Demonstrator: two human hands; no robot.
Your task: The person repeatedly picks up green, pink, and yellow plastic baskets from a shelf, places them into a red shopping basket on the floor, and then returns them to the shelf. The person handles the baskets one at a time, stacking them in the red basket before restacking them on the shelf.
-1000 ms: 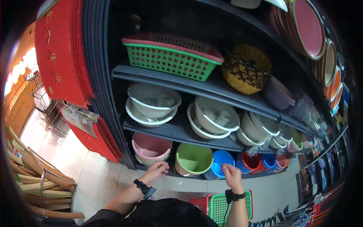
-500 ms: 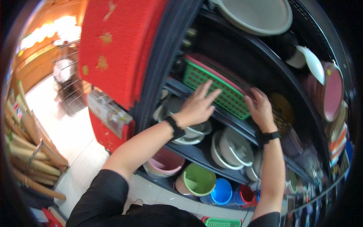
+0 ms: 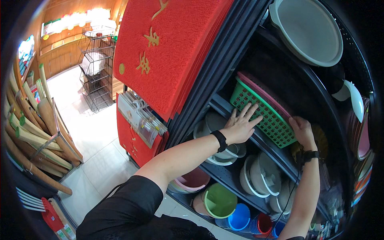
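Observation:
A green plastic basket (image 3: 266, 114) with a perforated wall stands tilted on a dark shelf, with a pink basket (image 3: 266, 93) showing along its back rim. My left hand (image 3: 241, 125) lies against the green basket's front wall, its fingers spread and not wrapped round anything. At the right end, my right hand (image 3: 303, 132) grips the baskets' rim corner, thumb side toward the front. Its other fingers are partly hidden behind the corner. Black bands circle both wrists.
White basins (image 3: 260, 176) sit on the shelf below, with a green bucket (image 3: 220, 200) and a blue bucket (image 3: 239, 217) lower down. A large pale basin (image 3: 308, 32) is above. Red mats (image 3: 168, 52) hang at the left, near wooden handles (image 3: 44, 132) and a wire rack (image 3: 96, 68).
The view has shifted, so the shelves appear farther right. My left fingers have spread wider on the basket's front. My right hand has closed on the rim's right end.

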